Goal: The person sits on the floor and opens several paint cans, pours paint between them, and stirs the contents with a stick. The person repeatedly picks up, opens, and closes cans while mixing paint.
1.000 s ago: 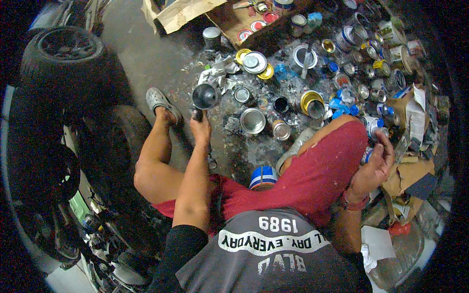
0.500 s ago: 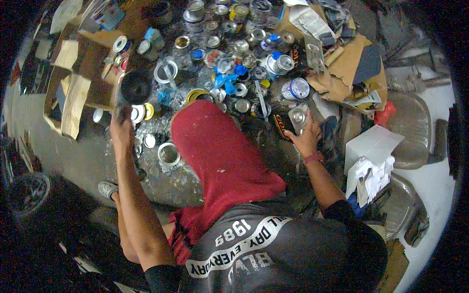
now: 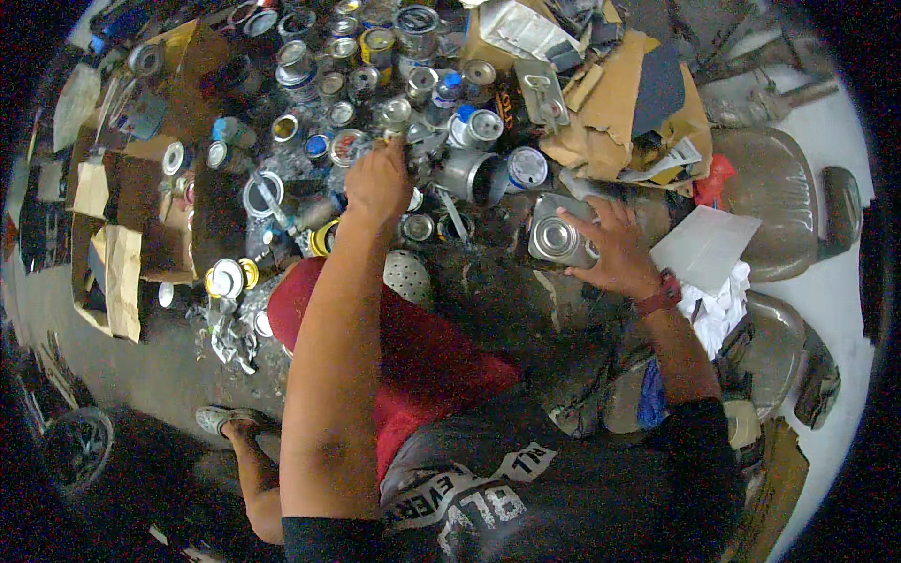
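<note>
My left hand [image 3: 375, 183] is closed at the end of my outstretched forearm, reaching over the crowd of paint cans. Its fingers hold a grey metal cup [image 3: 477, 178] by a metal part at the cup's side, much like a spray gun. The cup's wide mouth tilts toward the right, and its grip is mostly hidden by the hand. Fingers of my right hand [image 3: 615, 249] curve over the top and side of a rectangular metal tin [image 3: 556, 228], whose round lid faces up. The tin stands just right of and nearer than the cup.
Several paint cans [image 3: 377, 47] crowd the table's far part. A stir stick lies across an open can [image 3: 263, 194]. Cardboard boxes [image 3: 145, 249] stand left; torn cardboard [image 3: 610, 122] lies far right. Plastic chairs [image 3: 765, 202] and white crumpled paper [image 3: 718, 310] are at right.
My left hand has swung right across the cans with the metal cup, ending close to the tin. The tin has turned more upright under my right hand. My view has shifted.
</note>
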The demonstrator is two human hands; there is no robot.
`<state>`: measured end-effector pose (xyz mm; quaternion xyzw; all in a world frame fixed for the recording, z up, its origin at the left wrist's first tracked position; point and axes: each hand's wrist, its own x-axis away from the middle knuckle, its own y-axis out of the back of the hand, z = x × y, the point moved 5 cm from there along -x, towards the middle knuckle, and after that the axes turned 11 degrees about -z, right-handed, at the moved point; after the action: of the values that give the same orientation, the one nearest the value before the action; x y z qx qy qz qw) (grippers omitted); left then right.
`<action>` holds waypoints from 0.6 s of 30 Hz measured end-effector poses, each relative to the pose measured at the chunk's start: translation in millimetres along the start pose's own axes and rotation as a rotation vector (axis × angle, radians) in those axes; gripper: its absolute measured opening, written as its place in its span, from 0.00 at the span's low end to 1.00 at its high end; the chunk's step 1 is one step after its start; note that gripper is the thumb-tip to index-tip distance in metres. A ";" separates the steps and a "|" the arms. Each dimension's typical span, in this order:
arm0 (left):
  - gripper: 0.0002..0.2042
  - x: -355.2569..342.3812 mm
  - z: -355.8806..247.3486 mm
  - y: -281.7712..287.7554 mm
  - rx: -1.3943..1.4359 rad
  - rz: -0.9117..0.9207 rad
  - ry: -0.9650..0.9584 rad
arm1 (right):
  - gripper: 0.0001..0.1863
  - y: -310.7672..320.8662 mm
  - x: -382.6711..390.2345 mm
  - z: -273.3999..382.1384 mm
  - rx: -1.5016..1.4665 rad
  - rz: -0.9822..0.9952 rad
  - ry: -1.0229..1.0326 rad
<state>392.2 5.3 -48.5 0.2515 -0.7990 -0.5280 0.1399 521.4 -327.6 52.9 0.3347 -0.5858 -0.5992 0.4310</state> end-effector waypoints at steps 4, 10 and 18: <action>0.25 8.5 4.8 -18.2 -0.099 -0.011 -0.037 | 0.52 37.1 -28.3 18.9 0.058 0.081 0.261; 0.16 8.7 13.7 -38.2 -0.038 0.080 0.043 | 0.51 29.1 -62.0 42.6 -0.002 0.249 0.337; 0.14 15.4 29.1 -47.7 0.000 0.135 0.061 | 0.54 19.8 -59.6 48.8 -0.016 0.249 0.248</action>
<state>377.2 4.2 -104.4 0.2132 -0.8094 -0.5095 0.1994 503.7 -252.1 70.7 0.3273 -0.5602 -0.5000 0.5737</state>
